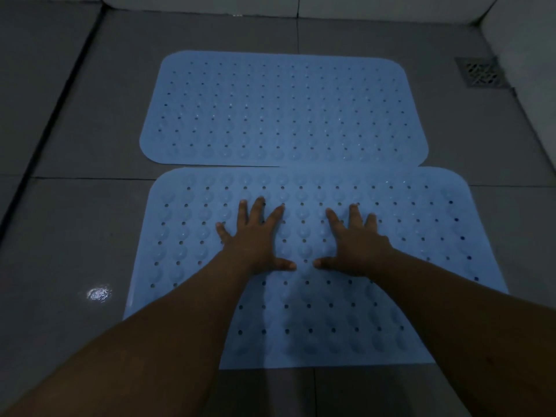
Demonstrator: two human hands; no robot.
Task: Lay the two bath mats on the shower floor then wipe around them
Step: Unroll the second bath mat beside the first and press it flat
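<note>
Two light blue rubber bath mats with rows of holes and bumps lie flat on the grey tiled shower floor (75, 230). The far mat (282, 109) sits toward the back wall. The near mat (406, 224) lies just in front of it, their long edges touching and slightly overlapping on the right. My left hand (255, 239) and my right hand (355, 242) rest palm down on the middle of the near mat, fingers spread, thumbs pointing toward each other. Neither hand holds anything.
A square metal floor drain (481, 72) sits at the back right corner. Light walls (331, 4) border the floor at the back and right. A bright wet reflection (99, 294) shows on the tile left of the near mat. A dark groove (60, 109) runs along the left.
</note>
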